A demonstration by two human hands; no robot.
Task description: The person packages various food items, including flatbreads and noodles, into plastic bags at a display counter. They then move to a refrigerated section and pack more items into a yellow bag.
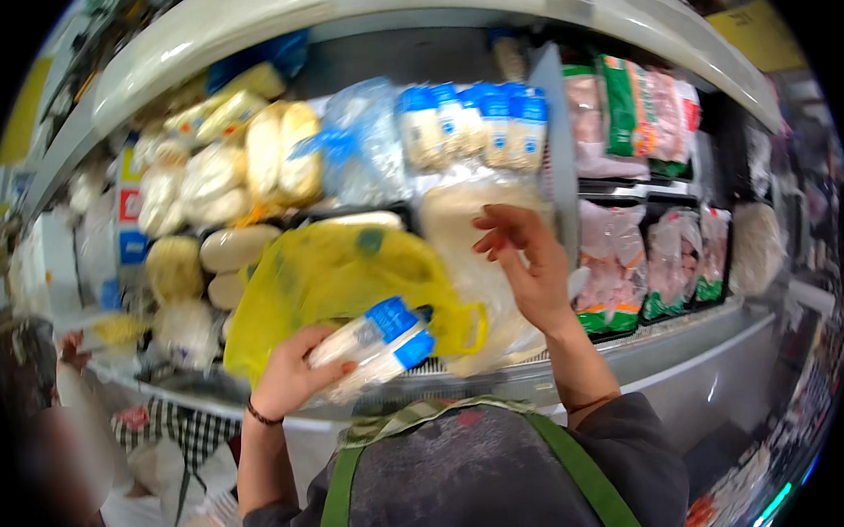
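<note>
My left hand [299, 371] grips two clear packets with blue ends [373, 347], which look like wrapped enoki mushrooms. These packets lie over the lower edge of a yellow plastic bag [323, 275], spread on the goods in the display case. My right hand [528, 266] is raised with fingers apart and slightly curled, holding nothing, right of the bag and over a large clear bag of pale, flat contents [456, 227]. Similar blue-topped packets [472, 123] stand in a row behind. A knotted blue plastic bag [364, 146] is to their left.
A grey divider [557, 151] separates packs of pinkish meat [609, 262] on the right. Wrapped pale goods [213, 181] fill the left side. The case's curved white rim [354, 1] crosses the top. Another person in a checked apron [182, 429] stands at the lower left.
</note>
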